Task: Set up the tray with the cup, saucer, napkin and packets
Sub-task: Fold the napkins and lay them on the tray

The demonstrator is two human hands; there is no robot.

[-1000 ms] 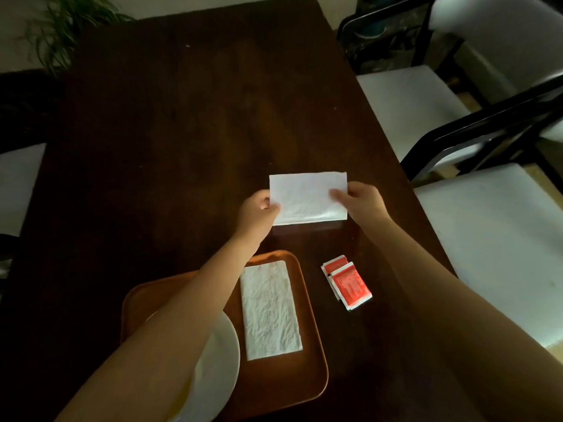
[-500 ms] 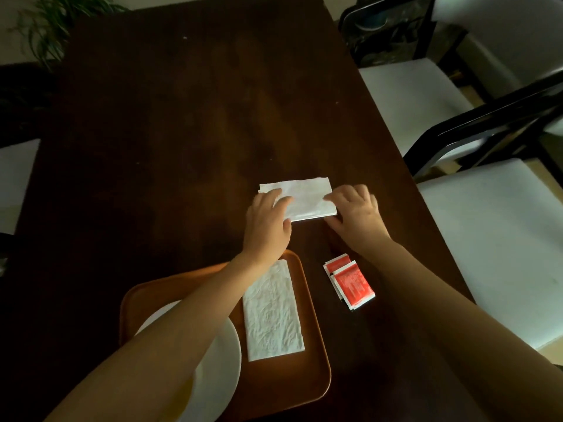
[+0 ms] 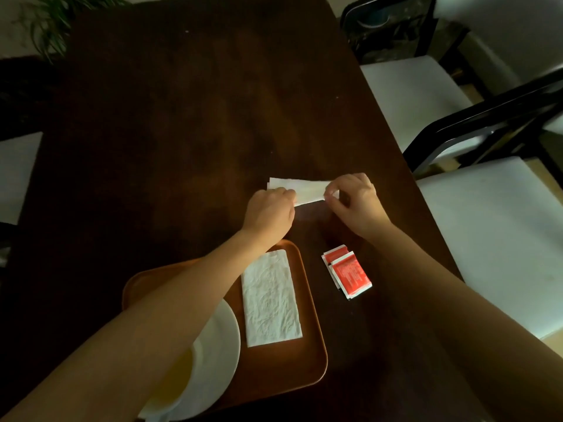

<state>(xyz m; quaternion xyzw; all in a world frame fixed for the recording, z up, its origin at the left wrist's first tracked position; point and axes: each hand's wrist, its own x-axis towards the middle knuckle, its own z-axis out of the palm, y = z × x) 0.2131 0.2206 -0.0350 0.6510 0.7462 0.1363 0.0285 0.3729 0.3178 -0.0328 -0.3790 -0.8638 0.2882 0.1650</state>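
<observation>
A white napkin (image 3: 306, 190), folded into a narrow strip, lies on the dark table beyond the tray. My left hand (image 3: 269, 213) pinches its near left part and my right hand (image 3: 353, 199) pinches its right end. An orange-brown tray (image 3: 307, 354) sits near me. On it lies a second folded white napkin (image 3: 269, 300) and a white saucer (image 3: 221, 345). The yellowish cup (image 3: 175, 382) on the saucer is mostly hidden by my left forearm. Two red packets (image 3: 347, 271) lie on the table, right of the tray.
The dark wooden table (image 3: 198, 117) stretches far ahead. Two black-framed chairs with white seats (image 3: 499, 239) stand along its right edge. A potted plant (image 3: 58, 19) is at the far left corner.
The napkin was held up flat between both hands, then laid on the table and folded; now it is a narrower strip, pinched at both ends by my hands.
</observation>
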